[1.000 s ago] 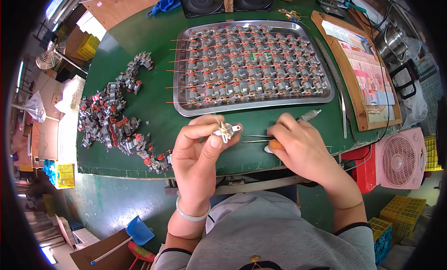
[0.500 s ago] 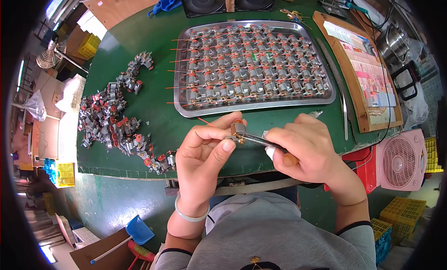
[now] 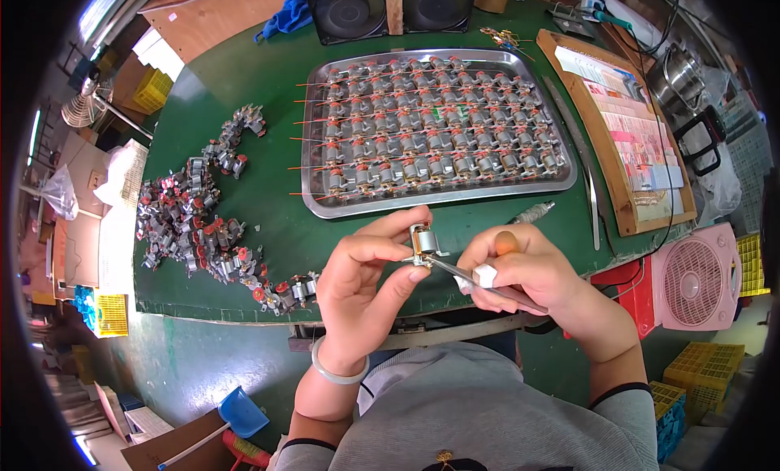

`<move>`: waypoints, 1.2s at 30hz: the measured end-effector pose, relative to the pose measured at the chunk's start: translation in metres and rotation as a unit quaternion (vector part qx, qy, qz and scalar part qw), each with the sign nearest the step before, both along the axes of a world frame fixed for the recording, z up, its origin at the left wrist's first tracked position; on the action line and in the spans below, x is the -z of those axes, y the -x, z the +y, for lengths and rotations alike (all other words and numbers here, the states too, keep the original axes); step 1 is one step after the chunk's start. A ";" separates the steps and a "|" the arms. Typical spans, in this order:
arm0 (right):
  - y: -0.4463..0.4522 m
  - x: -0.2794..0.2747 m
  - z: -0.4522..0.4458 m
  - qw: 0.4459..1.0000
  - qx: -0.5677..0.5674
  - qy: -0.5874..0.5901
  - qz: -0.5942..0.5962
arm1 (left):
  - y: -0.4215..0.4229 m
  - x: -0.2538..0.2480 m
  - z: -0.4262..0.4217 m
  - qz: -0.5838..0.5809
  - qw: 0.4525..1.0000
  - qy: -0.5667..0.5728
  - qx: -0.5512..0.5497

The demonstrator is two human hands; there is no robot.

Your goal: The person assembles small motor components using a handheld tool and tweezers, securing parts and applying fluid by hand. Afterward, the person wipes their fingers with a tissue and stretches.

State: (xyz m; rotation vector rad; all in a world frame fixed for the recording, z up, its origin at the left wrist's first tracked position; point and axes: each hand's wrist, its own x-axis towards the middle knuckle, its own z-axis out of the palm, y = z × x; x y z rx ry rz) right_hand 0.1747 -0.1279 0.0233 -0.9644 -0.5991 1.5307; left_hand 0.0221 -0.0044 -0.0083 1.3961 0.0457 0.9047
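Between the thumb and fingers of my left hand (image 3: 361, 284) is a small metal coil unit (image 3: 426, 242), held up off the table with its silver cylinder facing me. My right hand (image 3: 528, 272) grips metal tweezers (image 3: 459, 271), whose tips touch or nearly touch the coil unit's lower end. A brown rounded handle end (image 3: 507, 243) sticks out of the same hand; the rest of that tool is hidden. White wrapping (image 3: 485, 276) covers a fingertip there. Beyond both hands, a metal tray (image 3: 443, 201) carries rows of similar coil units with red wires pointing left.
A heap of coil units (image 3: 191, 195) spreads over the left of the green table (image 3: 276, 178). At right lie a long metal strip (image 3: 591, 203), a wooden-framed board (image 3: 621, 138) and a plastic-wrapped tool (image 3: 534, 212). Two black fans (image 3: 349, 14) stand at the back.
The coil unit has turned, so its silver side shows where orange did. My right hand has rolled over, swinging the tweezers' rear end downward and the brown handle end upward.
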 end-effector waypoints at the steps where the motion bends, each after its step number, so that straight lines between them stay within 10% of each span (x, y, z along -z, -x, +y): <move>1: 0.000 -0.002 -0.001 0.999 0.003 0.003 -0.032 | -0.001 0.000 -0.001 0.001 1.000 -0.012 -0.009; 5: 0.003 -0.016 -0.005 0.963 0.030 -0.054 -0.261 | 0.000 -0.004 -0.003 0.021 0.999 -0.016 -0.047; 11: -0.016 0.014 -0.017 0.597 0.039 -0.117 -0.793 | -0.001 -0.006 -0.008 0.077 0.986 -0.048 -0.137; 14: -0.017 0.024 -0.017 0.562 0.005 -0.075 -0.823 | -0.001 -0.005 -0.007 0.086 0.988 -0.046 -0.118; 23: -0.005 -0.021 0.003 0.733 0.104 -0.187 -0.645 | -0.001 -0.010 -0.019 0.079 0.991 0.011 -0.111; 36: -0.002 -0.035 0.016 0.664 0.026 -0.222 -0.713 | -0.003 0.005 -0.027 0.043 0.992 0.001 -0.121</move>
